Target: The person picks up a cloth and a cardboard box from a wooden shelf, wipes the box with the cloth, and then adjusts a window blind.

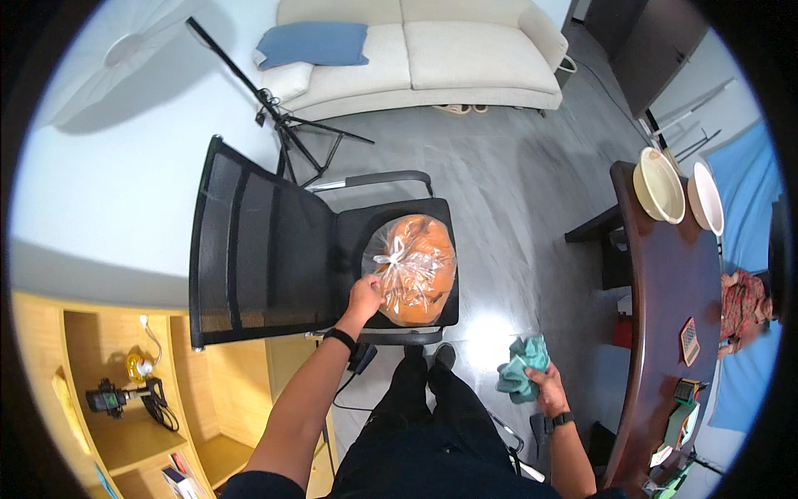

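Note:
A knotted clear plastic bag (pixel 416 268) with orange-brown contents rests on the black seat of an armchair (pixel 274 243). The fingers of my left hand (pixel 365 298) pinch the bag's left lower side, below its white knot. My right hand (pixel 546 388) holds a crumpled green cloth (pixel 525 368) in the air over the floor, between the chair and the dark desk. What exactly the bag contains cannot be told through the shiny plastic.
A dark wooden desk (pixel 661 293) at right bears two basins (pixel 659 186), a calculator (pixel 689 341) and stationery. Another person in patterned clothing (pixel 745 305) is beyond it. A black tripod (pixel 293 134) and a cream sofa (pixel 474 56) are ahead; wooden shelves (pixel 218 387) stand at lower left.

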`<state>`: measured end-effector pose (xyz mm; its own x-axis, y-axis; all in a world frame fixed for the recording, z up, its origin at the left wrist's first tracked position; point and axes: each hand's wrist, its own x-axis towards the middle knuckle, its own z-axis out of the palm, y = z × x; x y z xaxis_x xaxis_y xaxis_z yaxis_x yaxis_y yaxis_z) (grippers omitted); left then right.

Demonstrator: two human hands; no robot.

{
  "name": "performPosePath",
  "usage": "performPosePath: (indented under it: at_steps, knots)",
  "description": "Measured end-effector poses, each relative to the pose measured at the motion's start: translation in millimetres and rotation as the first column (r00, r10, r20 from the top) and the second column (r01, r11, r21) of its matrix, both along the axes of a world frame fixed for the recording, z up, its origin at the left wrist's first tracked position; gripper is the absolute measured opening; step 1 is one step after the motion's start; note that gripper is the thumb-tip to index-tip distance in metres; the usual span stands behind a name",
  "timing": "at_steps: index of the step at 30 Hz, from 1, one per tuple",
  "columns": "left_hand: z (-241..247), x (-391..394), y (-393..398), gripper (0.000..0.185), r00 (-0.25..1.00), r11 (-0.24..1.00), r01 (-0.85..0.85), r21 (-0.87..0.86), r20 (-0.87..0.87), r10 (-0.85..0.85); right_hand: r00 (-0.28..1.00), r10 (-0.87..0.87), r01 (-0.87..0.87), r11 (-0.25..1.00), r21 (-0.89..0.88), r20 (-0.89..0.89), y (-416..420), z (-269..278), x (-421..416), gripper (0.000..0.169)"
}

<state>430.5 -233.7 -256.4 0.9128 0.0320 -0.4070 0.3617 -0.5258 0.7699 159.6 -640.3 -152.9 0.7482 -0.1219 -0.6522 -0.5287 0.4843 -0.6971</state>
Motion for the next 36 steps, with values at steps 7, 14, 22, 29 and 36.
performPosePath:
  at_steps: [7,14,22,29,36]
  knots:
    - [-59.4,67.4,-43.4,0.032,0.876,0.929,-0.317,-0.191,-0.434,0.209,0.938,-0.319,0.318,0.948,-0.03,-0.136,12.1,1.0,-101.6,0.039]
    - [-124.7,78.0,-37.5,0.025,0.814,0.946,-0.253,-0.202,-0.573,0.095,0.872,-0.452,0.453,0.891,-0.039,-0.187,47.5,1.4,-121.7,0.033]
    - [-3.6,75.0,-57.8,0.028,0.881,0.895,-0.037,-0.445,-0.436,-0.181,0.98,-0.189,0.174,0.966,-0.19,-0.062,52.6,-13.1,-27.4,0.033]
    - [114.3,34.7,-66.6,0.039,0.952,0.84,0.114,-0.531,-0.185,-0.246,0.923,0.159,-0.021,0.93,-0.366,0.349,74.8,72.6,186.2,0.033]
    - [223.2,21.7,-73.4,0.029,0.992,0.637,0.013,-0.771,-0.072,-0.107,0.646,0.574,0.222,0.49,-0.843,0.504,142.5,117.3,246.3,0.044]
